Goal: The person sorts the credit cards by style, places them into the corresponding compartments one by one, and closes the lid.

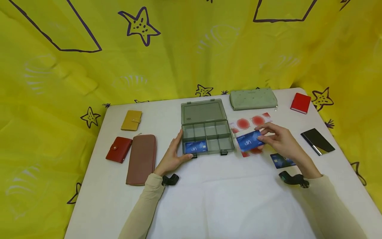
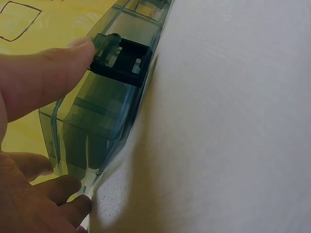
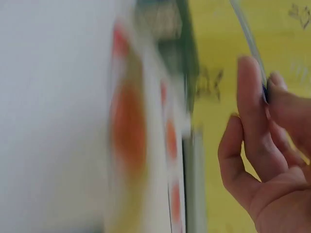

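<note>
A translucent grey-green compartment box [image 1: 195, 132] lies on the table with its lid tilted back. One blue VIP card [image 1: 195, 146] sits in its front left compartment. At the box's front left corner my left hand [image 1: 172, 156] rests its thumb by a black latch [image 2: 121, 60], the other fingers stretched along the left side. To the right of the box, my right hand [image 1: 279, 138] pinches another blue VIP card [image 1: 248, 140] between thumb and fingers, above a sheet with red circles [image 1: 243, 123]. A dark blue card [image 1: 280, 161] lies under the right wrist, partly hidden.
Left of the box lie a yellow wallet [image 1: 131, 120], a red snap wallet [image 1: 119, 149] and a long brown wallet [image 1: 141, 159]. A pale green zip wallet [image 1: 253, 99] lies behind. At the right are a red booklet [image 1: 300, 103] and a black card case [image 1: 317, 141].
</note>
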`<state>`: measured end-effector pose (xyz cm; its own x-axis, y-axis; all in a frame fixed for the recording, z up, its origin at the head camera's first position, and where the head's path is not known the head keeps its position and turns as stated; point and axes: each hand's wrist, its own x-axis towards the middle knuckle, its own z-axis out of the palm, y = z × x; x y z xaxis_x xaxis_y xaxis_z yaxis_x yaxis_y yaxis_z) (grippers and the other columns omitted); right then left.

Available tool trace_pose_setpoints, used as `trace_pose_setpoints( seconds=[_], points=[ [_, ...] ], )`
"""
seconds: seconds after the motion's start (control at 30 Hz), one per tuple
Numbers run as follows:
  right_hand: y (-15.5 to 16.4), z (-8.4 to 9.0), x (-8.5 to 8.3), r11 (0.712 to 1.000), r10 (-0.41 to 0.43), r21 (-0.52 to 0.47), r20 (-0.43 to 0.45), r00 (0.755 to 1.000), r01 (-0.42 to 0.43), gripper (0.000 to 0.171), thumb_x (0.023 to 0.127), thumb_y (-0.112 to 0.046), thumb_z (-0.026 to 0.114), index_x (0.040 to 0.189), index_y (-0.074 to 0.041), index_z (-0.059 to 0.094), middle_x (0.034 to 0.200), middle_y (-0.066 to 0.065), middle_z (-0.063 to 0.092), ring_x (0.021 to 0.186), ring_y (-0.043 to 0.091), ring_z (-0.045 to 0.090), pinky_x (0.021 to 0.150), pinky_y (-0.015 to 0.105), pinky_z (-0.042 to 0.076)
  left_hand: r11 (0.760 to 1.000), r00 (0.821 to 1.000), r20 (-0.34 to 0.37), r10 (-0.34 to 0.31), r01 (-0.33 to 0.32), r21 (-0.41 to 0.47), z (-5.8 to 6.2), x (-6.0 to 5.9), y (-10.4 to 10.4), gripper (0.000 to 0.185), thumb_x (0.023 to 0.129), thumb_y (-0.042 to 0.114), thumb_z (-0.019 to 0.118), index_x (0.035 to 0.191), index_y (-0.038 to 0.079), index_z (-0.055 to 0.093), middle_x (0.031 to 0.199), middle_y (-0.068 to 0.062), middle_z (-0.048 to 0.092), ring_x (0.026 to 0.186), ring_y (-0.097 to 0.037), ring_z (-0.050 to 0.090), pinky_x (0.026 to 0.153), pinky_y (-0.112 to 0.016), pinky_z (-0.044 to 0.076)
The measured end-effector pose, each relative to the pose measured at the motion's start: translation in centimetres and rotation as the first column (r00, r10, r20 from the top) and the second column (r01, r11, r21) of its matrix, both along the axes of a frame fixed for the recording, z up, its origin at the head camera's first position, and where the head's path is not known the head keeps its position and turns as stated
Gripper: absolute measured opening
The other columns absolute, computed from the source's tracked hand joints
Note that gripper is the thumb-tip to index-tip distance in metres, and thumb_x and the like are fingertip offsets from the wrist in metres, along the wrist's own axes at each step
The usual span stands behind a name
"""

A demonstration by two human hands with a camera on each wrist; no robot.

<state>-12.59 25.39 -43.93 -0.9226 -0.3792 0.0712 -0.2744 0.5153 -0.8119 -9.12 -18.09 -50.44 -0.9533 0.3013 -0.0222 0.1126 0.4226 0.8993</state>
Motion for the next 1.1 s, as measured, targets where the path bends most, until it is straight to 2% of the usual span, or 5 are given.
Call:
trace_pose_setpoints(
  seconds=[0.3,0.43,0.63,0.87,1.1],
  points=[
    [-9.8,-1.4,-2.4,0.929,0.093,-0.370,0.231,0.969,-0.001,0.047,0.093,0.007,0.077,0.138,0.011,0.063,0.119,0.021,0.067,0.085,0.008,0.075,0.080,0.025,0.066,1.000,1.000,0.012,-0.005,0.005,0.002,0.0,-0.1,0.0,0.109,0.095,0.019,0.083,0.173,0.021,0.006,0.180,-0.003,0.009,0.166,-0.037,-0.004,0.135,-0.058,-0.002],
    [-13.3,-2.3,-2.7,0.951,0.065,-0.309,0.176,0.982,-0.008,0.049,0.088,-0.001,0.085,0.134,0.005,0.070,0.119,0.022,0.074,0.083,0.004,0.076,0.077,0.017,0.062,1.000,1.000,0.012,-0.001,0.001,-0.003,-0.1,-0.1,0.0,0.109,0.094,0.019,0.083,0.173,0.020,0.007,0.180,-0.004,0.009,0.166,-0.037,-0.003,0.135,-0.058,-0.002],
    [-16.1,-2.9,-2.4,0.991,0.066,-0.113,-0.037,0.997,-0.070,0.053,0.077,-0.011,0.095,0.126,-0.001,0.077,0.099,0.012,0.081,0.077,0.014,0.077,0.074,0.019,0.057,1.000,1.000,-0.001,-0.005,0.005,-0.017,0.0,-0.1,-0.2,0.109,0.095,0.021,0.082,0.173,0.020,0.006,0.180,-0.006,0.010,0.166,-0.040,-0.001,0.134,-0.061,0.000],
    [-17.2,-2.5,-1.7,0.972,0.216,0.157,-0.276,0.937,-0.177,0.055,0.076,-0.031,0.094,0.124,-0.007,0.080,0.100,0.007,0.068,0.071,0.009,0.059,0.064,0.024,0.049,0.999,1.000,-0.005,-0.004,0.003,-0.041,0.2,-0.3,-0.3,0.109,0.096,0.022,0.081,0.173,0.020,0.005,0.180,-0.008,0.010,0.165,-0.042,-0.001,0.134,-0.062,0.002],
    [-12.0,-2.0,-2.3,0.984,0.180,0.056,-0.292,0.939,-0.171,0.055,0.077,-0.012,0.094,0.128,-0.002,0.076,0.096,0.014,0.063,0.070,0.010,0.055,0.061,0.020,0.049,0.999,1.000,-0.016,-0.008,0.007,-0.038,-0.1,-0.1,-0.2,0.109,0.095,0.021,0.082,0.173,0.018,0.006,0.180,-0.009,0.011,0.166,-0.040,0.000,0.135,-0.058,0.001]
  ],
)
